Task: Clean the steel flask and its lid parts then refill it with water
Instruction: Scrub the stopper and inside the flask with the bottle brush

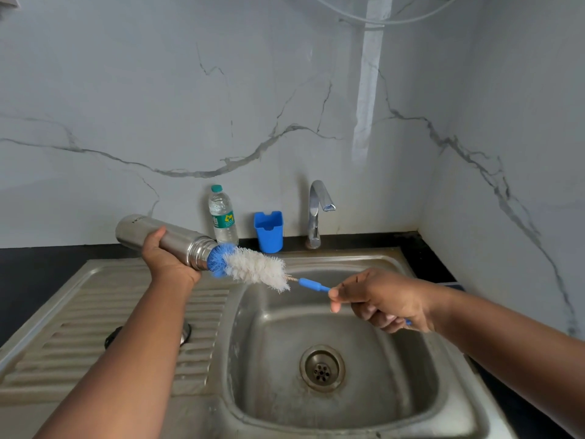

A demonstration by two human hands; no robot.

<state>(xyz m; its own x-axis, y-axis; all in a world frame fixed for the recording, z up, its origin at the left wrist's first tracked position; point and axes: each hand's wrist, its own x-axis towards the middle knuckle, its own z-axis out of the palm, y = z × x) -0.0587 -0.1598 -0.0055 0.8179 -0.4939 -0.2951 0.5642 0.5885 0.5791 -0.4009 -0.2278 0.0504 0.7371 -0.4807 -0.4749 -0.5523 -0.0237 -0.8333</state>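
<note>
a grey marble wall (221, 106) is filling the top of the frame, and a steel sink (411, 416) is sitting below it with a tap (318, 213) at the back. a plastic water bottle (223, 217) and a small blue holder (269, 231) are standing by the wall in the middle of the frame

the left hand (166, 259) is wrapping its fingers round the steel flask (158, 237), in the left middle of the frame, above the ribbed drain board (79, 343). the flask is lying on a slant, with its bottom pointing to the upper left and its open mouth pointing to the lower right, toward the other hand

the right hand (380, 299) is pinching the thin blue handle of the bottle brush (253, 267), in the right middle of the frame, over the bowl of the sink. the brush is lying on nearly the same slant as the flask. its blue tip is sitting at the flask's mouth, and most of the white fluffy part is showing outside

i think the brushing of the inside is going on. the long line of the brush and the long line of the flask need to stay matched, so the brush can slide in and out straight. the left hand is the one holding the flask steady

a dark round thing (186, 334), maybe a lid part, is peeking out on the drain board behind the left arm, but i cannot tell for sure
</note>
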